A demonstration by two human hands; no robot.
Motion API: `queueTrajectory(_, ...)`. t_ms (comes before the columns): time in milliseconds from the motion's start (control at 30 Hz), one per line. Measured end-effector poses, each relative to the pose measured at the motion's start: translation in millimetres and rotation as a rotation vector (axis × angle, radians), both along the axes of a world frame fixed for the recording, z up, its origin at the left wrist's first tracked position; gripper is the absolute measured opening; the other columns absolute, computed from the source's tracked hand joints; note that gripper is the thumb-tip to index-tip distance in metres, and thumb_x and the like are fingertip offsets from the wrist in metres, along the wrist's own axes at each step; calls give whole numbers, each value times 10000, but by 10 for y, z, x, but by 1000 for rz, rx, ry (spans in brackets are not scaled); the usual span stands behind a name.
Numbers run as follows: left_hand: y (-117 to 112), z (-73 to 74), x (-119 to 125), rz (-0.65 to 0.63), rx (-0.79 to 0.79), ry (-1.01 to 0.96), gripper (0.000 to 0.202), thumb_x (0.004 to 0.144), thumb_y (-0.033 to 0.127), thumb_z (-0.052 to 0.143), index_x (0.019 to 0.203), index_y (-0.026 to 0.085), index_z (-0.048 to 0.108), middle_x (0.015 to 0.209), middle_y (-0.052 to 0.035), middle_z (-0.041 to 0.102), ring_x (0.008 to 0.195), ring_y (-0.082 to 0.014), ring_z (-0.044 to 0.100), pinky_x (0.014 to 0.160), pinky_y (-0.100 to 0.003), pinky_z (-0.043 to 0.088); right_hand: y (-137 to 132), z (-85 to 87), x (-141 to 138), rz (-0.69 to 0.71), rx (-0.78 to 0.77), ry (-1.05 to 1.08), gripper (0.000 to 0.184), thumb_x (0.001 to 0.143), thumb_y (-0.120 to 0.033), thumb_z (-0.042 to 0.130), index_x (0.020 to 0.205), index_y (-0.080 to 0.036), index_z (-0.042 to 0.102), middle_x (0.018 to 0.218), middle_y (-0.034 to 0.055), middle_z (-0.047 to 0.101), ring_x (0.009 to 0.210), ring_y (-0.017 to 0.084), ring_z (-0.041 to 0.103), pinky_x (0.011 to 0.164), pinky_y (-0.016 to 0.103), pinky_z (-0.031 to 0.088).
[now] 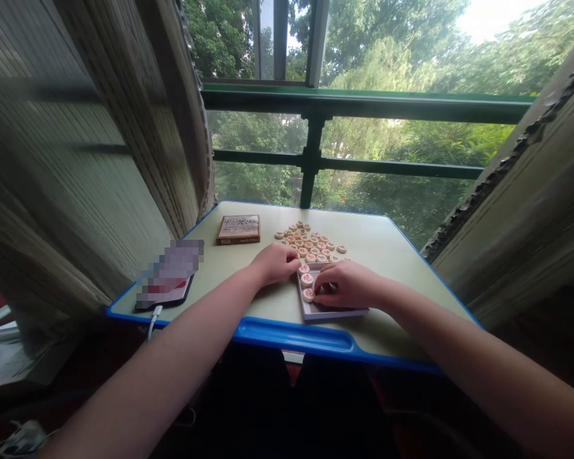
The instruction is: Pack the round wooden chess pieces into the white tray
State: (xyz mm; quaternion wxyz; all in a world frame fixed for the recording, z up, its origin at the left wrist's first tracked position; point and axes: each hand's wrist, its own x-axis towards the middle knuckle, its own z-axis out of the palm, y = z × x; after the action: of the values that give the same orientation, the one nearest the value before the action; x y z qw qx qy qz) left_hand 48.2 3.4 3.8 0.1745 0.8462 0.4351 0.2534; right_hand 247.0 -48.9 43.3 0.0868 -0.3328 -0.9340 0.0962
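Note:
A shallow white box tray (335, 313) lies near the table's front edge, with xiangqi pieces (307, 280) in a column along its left side. My right hand (347, 285) is over the tray, its fingertips closed at the piece nearest me (309, 295). Just left of the tray's far corner, my left hand (276, 262) rests with fingers curled together; whatever they hold, if anything, is hidden. Beyond both hands, several loose round pieces (310, 244) with red or black characters are spread on the table. Part of the tray is covered by my right hand.
The pale table (382, 245) has a blue rim with a pen groove (294, 336) at the front. A flat printed box lid (239, 228) lies at the back left. A phone (169, 277) with a white cable (154, 319) sits on the left. Curtains flank the window.

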Motion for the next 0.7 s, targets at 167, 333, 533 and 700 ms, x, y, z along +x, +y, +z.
queueTrajectory(167, -15, 32, -6, 2, 13, 12, 227, 717, 269, 452, 561, 161, 578, 549, -2, 564, 551, -121, 468, 558, -245, 332, -1, 10, -18, 4, 19, -7, 165, 762, -317, 627, 709, -181, 704, 654, 15, 633, 536, 90, 484, 523, 212, 322)
queueTrajectory(333, -6, 25, -2, 6, 8, 5, 221, 712, 271, 458, 569, 160, 584, 564, -6, 580, 560, -122, 478, 565, -245, 335, -8, 15, -18, 11, 22, 3, 169, 769, -314, 614, 725, -180, 707, 666, 18, 633, 543, 91, 488, 524, 210, 327)
queueTrajectory(533, -3, 14, 7, 13, 4, 12, 228, 718, 272, 451, 563, 162, 577, 551, -1, 564, 554, -122, 468, 557, -244, 336, -12, 16, 12, 46, -11, 26, 122, 741, -253, 617, 785, -204, 720, 661, 5, 624, 547, 91, 490, 527, 208, 330)
queueTrajectory(700, -17, 35, 12, 15, 15, 16, 223, 711, 259, 453, 560, 162, 586, 570, -6, 580, 570, -125, 482, 571, -242, 351, -10, 20, 18, 18, 1, -7, 126, 716, -192, 595, 760, -196, 713, 675, 13, 627, 557, 98, 490, 527, 212, 323)
